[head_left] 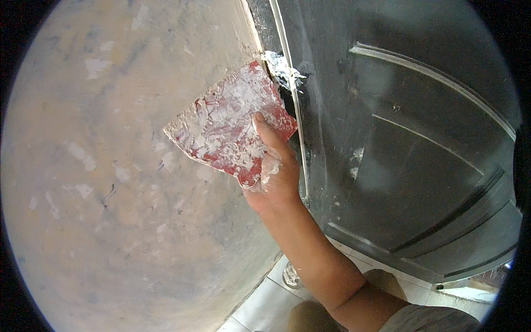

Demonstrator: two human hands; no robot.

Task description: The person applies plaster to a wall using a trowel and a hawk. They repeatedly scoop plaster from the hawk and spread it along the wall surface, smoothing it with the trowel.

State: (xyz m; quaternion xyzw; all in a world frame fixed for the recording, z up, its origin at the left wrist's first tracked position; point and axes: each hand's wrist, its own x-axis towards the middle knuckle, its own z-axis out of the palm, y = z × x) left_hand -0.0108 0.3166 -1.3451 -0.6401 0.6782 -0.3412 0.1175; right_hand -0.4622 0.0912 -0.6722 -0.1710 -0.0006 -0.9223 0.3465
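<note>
My right hand point(275, 171) grips a flat red scraper point(227, 124) smeared with white filler, thumb pressed on its face. The blade lies against a tan plastered wall point(110, 166), its upper corner close to the wall's edge. A blob of white filler point(279, 63) sits at that edge beside the door frame. My forearm rises from the lower right. My left hand is out of sight.
A dark panelled door point(409, 149) fills the right half, with a thin pale strip point(296, 110) running down its frame. White floor tiles point(265, 304) show at the bottom. The wall carries pale filler patches.
</note>
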